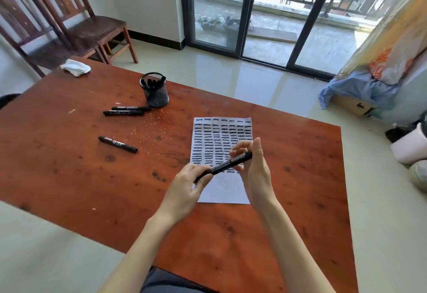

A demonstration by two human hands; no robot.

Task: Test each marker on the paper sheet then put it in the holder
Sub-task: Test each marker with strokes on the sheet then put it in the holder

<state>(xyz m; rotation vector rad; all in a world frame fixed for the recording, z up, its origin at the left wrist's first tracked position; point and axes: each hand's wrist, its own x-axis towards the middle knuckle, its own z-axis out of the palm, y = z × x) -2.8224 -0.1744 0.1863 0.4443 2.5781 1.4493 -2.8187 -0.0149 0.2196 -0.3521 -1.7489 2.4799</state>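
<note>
Over the table [69,177], both hands [251,172] grip a marker [225,164].

We hold one black marker [227,162] in both hands, left [188,183] and right [253,168], above the marked paper sheet [223,186] on the table [69,172].

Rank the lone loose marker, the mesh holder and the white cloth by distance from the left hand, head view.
1. lone loose marker, on the table left of the left hand
2. mesh holder, farther back
3. white cloth, far-left table corner
</note>
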